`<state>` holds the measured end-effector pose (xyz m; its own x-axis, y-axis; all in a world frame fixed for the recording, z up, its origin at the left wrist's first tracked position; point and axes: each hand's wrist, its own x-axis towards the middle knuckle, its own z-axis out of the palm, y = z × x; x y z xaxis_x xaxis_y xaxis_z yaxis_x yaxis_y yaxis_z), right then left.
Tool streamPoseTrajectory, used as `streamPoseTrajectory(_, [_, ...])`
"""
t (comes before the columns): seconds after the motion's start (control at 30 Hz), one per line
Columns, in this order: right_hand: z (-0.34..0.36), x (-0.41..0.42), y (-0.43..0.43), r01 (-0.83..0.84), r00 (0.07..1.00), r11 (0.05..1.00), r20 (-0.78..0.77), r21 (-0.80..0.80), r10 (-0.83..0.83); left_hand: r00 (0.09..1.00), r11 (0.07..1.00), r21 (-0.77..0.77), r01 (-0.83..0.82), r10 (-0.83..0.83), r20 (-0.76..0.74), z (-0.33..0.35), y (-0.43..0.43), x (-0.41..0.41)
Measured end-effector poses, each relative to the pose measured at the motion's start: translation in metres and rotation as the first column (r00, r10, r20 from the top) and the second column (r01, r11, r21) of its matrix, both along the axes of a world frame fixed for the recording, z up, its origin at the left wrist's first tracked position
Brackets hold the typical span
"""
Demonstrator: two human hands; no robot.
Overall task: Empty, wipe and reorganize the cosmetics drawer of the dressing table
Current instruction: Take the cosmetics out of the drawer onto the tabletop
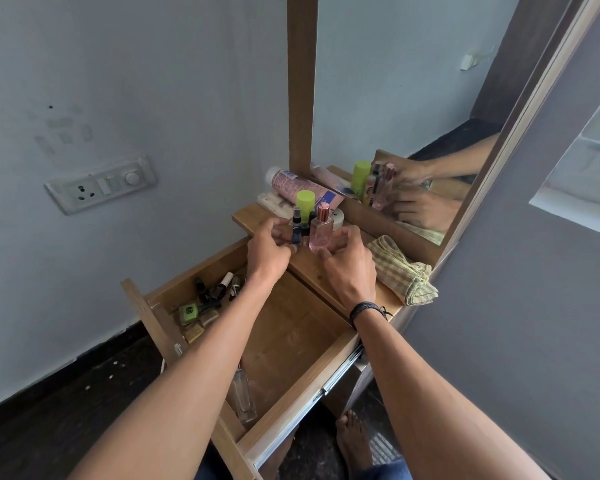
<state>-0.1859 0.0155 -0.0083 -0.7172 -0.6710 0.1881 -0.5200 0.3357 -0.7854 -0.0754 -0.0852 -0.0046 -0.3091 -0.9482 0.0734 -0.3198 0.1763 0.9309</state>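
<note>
1. Head view: right hand pinched the pink perfume bottle on the tabletop. Left hand was curled beside a dark spray bottle, grip unclear tbh.
2. Drawer hung open below, small bottles in its far corner. A checked cloth lay by the mirror.

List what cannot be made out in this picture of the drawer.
Head view: the left forearm covers part of the open wooden drawer and of the clear glass bottle.
Head view: print on the lying pink plastic tube is too small to read.
Head view: whether the left hand has a grip on the small dark blue bottle, or the right hand on the pink glass perfume bottle; fingers cover the contact.
</note>
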Motion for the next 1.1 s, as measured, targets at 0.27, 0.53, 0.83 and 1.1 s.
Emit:
streamPoseTrajectory(0.27, [0.004,0.002,0.003,-0.004,1.000,1.000,0.024,-0.021,0.004,0.999,0.999,0.041,0.023,-0.021,-0.047,0.005,0.013,0.002])
streamPoseTrajectory(0.53, [0.003,0.004,0.005,0.036,0.999,0.992,0.042,-0.121,-0.031,0.992,0.997,-0.051,-0.053,0.059,0.112,-0.009,0.022,0.087])
streamPoseTrajectory(0.83, [0.009,0.043,0.028,-0.155,0.986,0.963,-0.091,-0.221,0.138,0.778,0.973,-0.228,0.040,0.113,0.618,-0.041,0.067,0.162])
streamPoseTrajectory(1.1, [-0.048,0.142,0.046,-0.470,0.871,0.719,0.136,0.512,0.472,0.398,0.954,-0.252,0.160,0.171,0.901,-0.047,0.069,0.147])
